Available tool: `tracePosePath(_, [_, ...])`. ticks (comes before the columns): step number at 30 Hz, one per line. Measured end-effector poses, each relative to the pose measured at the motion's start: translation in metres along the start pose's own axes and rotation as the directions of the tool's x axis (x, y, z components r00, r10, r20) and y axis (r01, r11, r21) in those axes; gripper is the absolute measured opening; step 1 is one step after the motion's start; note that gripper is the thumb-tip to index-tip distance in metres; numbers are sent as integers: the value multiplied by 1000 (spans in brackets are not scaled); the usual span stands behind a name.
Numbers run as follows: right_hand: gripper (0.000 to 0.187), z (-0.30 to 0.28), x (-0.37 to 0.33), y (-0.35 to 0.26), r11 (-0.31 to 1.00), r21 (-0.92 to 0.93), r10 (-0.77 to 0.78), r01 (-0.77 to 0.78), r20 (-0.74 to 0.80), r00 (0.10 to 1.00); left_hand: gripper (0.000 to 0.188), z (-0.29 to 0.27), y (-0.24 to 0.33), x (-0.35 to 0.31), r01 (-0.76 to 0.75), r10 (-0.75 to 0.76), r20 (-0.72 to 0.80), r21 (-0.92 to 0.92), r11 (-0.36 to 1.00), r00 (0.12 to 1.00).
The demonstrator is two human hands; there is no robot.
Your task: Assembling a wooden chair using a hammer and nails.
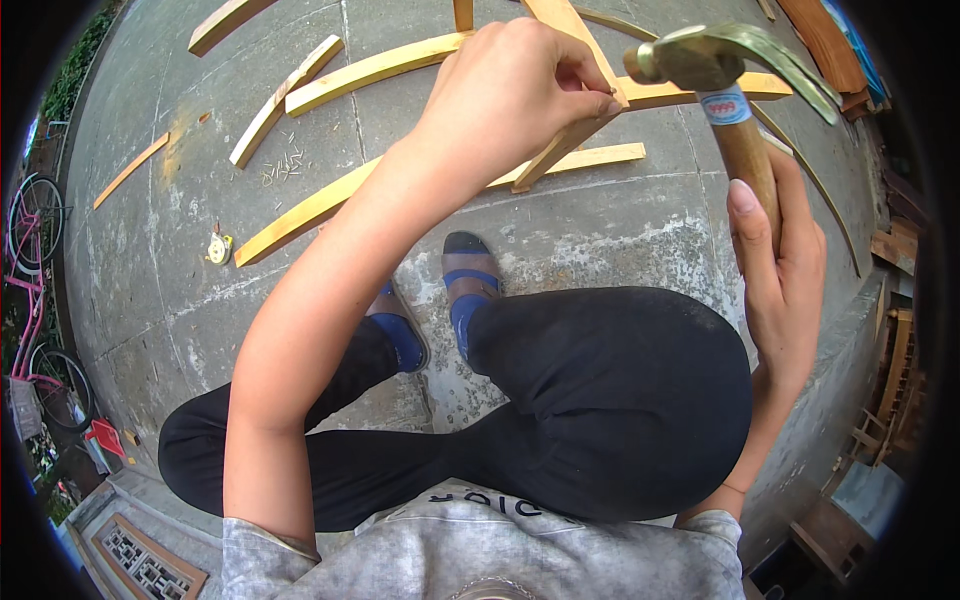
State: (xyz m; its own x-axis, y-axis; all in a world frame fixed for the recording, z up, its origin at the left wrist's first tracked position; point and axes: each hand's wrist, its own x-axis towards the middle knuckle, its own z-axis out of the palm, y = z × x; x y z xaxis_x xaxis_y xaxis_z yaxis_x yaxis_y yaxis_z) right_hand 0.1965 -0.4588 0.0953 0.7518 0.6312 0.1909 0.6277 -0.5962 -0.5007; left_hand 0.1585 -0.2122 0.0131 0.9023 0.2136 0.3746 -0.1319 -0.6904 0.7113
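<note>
My left hand [515, 85] is closed in a pinch against a wooden crosspiece [570, 145], thumb and forefinger together near its joint with a longer wooden strip [670, 93]. Whatever sits between those fingertips is too small to make out. Raised to the right of the joint is a claw hammer [700, 60], its metal head level with the left fingers. My right hand [785, 260] wraps its wooden handle, thumb lying along the shaft. Another pale strip [310, 208] runs under the crosspiece, partly hidden by my left forearm.
Small loose nails [284, 167] are scattered on the concrete floor, with a tape measure [219, 247] nearer me. Short curved wood pieces [285, 100] lie farther left. A pink bicycle [35, 290] stands at the left edge; wooden scraps [895, 370] are piled at the right.
</note>
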Motion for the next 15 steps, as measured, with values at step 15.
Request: tracePosePath(15, [33,-1,1,1,997,-64,-27,33,93,995,22,0,-3,-2,45,-44,18,-68,997,999])
